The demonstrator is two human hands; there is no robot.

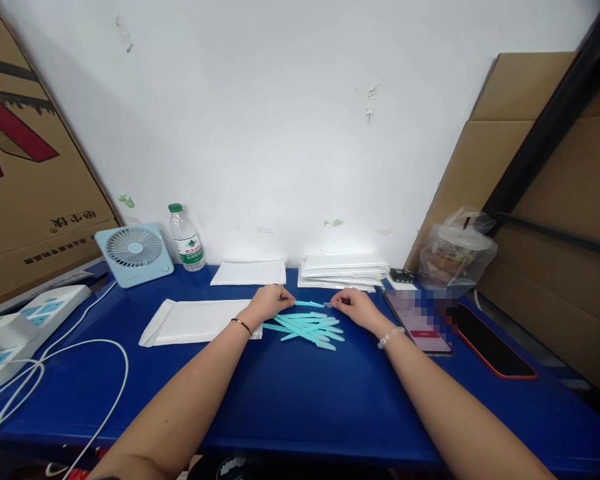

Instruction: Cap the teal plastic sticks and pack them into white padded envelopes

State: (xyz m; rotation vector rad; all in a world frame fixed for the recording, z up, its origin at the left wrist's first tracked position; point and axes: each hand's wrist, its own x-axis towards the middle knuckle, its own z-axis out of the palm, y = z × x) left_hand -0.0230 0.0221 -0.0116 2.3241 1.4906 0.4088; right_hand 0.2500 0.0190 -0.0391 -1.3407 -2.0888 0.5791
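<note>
My left hand pinches the handle end of a turquoise eyebrow razor, held level over the table. My right hand is closed on a small clear blade cap just off the razor's right tip; whether the two touch is hard to tell. Right below lies a loose, crisscrossed pile of turquoise eyebrow razors. Left of the pile, a white padded envelope lies flat, partly hidden behind my left forearm.
Against the wall lie a white envelope and a stack of envelopes. A fan, a water bottle and a power strip with cables stand left. Right are a tablet, a phone and a bagged container.
</note>
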